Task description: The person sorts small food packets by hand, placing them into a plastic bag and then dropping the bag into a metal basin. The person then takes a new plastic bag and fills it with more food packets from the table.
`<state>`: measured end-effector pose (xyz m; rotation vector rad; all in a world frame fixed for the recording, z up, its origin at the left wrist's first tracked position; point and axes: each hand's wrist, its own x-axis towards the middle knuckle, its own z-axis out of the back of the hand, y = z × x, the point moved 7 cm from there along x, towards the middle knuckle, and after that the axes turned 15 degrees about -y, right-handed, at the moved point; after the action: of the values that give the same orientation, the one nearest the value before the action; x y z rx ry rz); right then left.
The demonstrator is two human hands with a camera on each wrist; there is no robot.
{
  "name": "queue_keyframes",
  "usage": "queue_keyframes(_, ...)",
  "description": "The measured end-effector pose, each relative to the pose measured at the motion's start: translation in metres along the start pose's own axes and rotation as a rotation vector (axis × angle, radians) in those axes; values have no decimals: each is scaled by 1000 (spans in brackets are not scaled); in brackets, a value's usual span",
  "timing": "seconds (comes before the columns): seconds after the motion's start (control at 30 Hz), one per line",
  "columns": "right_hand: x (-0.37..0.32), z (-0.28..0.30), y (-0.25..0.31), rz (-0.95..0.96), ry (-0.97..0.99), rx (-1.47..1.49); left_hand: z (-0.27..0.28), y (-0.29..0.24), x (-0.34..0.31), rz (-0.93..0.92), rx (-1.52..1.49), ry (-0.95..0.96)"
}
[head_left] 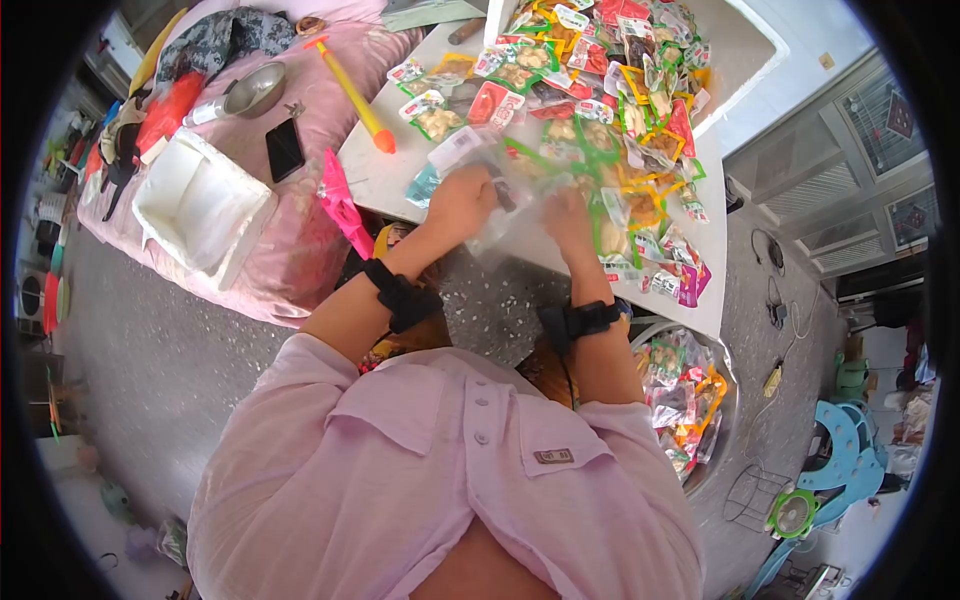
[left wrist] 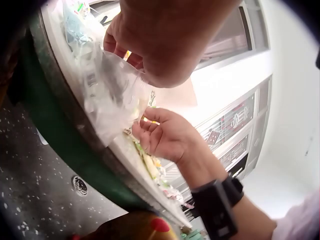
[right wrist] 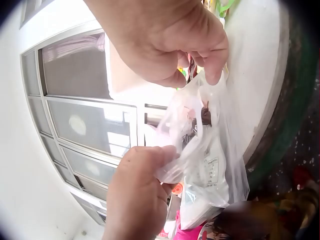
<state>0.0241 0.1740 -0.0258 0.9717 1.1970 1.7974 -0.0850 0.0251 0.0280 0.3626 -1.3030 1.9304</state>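
Subject: clear plastic bag [head_left: 505, 205], held over the near edge of the white table [head_left: 400, 172].

Left hand [head_left: 460, 203]: grasps one side of the bag, with the film gathered under curled fingers. This is confirmed from the right wrist camera.

Right hand [head_left: 568, 222]: pinches the opposite rim of the bag between thumb and fingertip, just beside the left hand. The mouth of the bag is held between the two hands.

Bag contents: a few packets show through the film. Their kind cannot be told.

On the table, beyond the hands: a dense spread of snack packets [head_left: 600, 110] in red, green and yellow wrappers.

Left of the table: a yellow toy stick [head_left: 350, 88], a black phone [head_left: 285, 150] and a white box [head_left: 200, 200] on pink bedding [head_left: 300, 250].

Below the table's right end: a metal basin [head_left: 728, 400] holding more packets.
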Motion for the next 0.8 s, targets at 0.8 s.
queue_keyframes(0.8, 20, 19, -15, -187, 58, 276, 31, -13, -17, -578, 380, 382)
